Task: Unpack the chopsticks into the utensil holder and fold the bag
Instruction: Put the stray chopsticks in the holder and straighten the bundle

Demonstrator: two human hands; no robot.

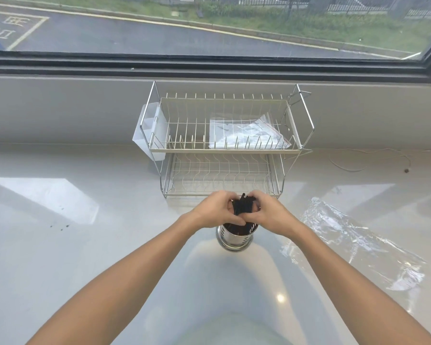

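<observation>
1. Black chopsticks (243, 207) are gathered as one bundle between both hands, directly over the utensil holder (235, 236); the lower ends are already inside its mouth, while the upper ends stick up past the knuckles.
2. The bundle's long axis is seen to run roughly upright, leaning slightly away from the person, so the coming move is judged to be a straight release downward into the holder.
3. The left hand (217, 210) is closed around the bundle from the left, with fingers curled over the sticks; the right hand (266, 211) is closed on them from the right. Both hands lie equally near, and neither is favoured for letting go first.
4. The holder is a round cylinder of shiny perforated steel with a flared base, set on the glossy pale countertop (110, 245) just in front of the person.
5. A crumpled bag (358, 245) of clear, crinkled plastic film is laid flat on the counter to the right, apart from the holder; it is judged to be emptied and not yet folded.
6. Behind the holder a two-tier wire dish rack (224, 145) is placed against the wall, with a white plastic caddy (147, 130) hung on its left side and a clear packet (246, 133) resting on the upper tier.
</observation>
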